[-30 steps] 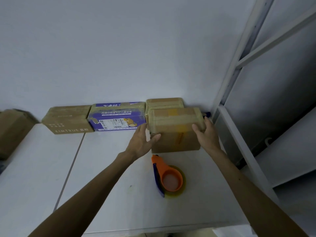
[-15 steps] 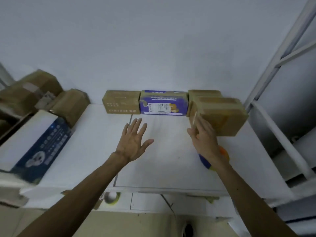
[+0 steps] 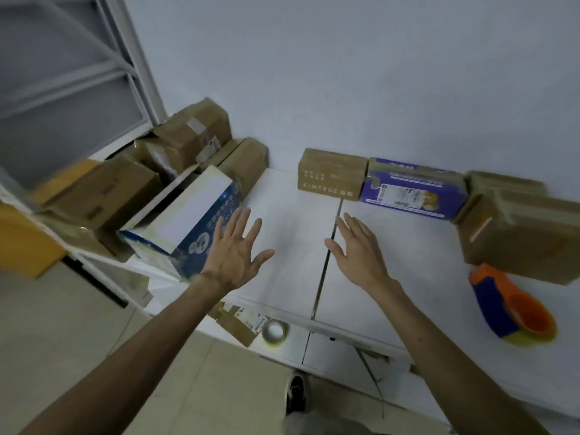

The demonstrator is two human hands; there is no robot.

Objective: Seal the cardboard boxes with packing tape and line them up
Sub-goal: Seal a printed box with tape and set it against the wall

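"Hands first: what were they holding?"

"Nothing. The left hand (image 3: 233, 252) hovered left of the table seam (image 3: 323, 271), fingers spread wide. The right hand (image 3: 357, 249) hung just right of it, thumb over the line, fingers straight and loose. Both palms faced down above the table (image 3: 282, 277)."

"And the tape?"

"The tape dispenser (image 3: 514, 306) lay well right of the seam near the front edge, parked within reach for the next seal, I'd judge."

"Why lean left, then?"

"A blue-and-white box (image 3: 194, 221) sat tilted left of the seam, just beyond the left fingertips. It was probably next. At the seam's far end stood the KIMTRUE box (image 3: 331, 174), with the purple box (image 3: 414, 189) touching it on the right and two brown boxes (image 3: 521, 240) further right. That was the row, set against the wall to keep it straight. Far left of the seam a heap of cartons (image 3: 188, 136) waited; whether those were sealed, I couldn't tell."
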